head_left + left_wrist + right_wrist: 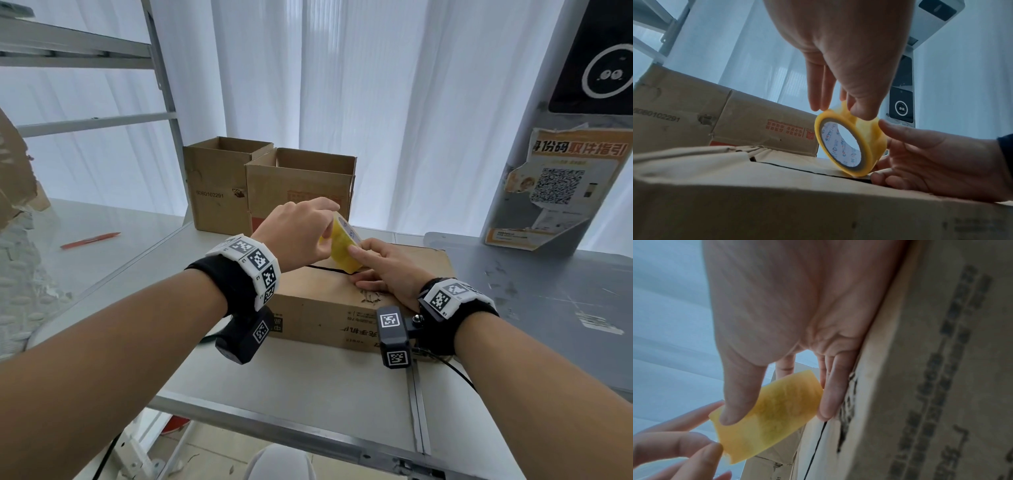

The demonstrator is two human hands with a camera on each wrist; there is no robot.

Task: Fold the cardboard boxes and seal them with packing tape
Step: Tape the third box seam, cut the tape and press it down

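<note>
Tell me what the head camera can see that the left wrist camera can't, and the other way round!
Only the head view shows the red pen on the table, the poster with the QR code, and the open tops of the two boxes at the back. Only the left wrist view shows the printed white core inside the yellow tape roll. Both show the left hand pinching the roll, the right hand touching it, and the closed box underneath.
</note>
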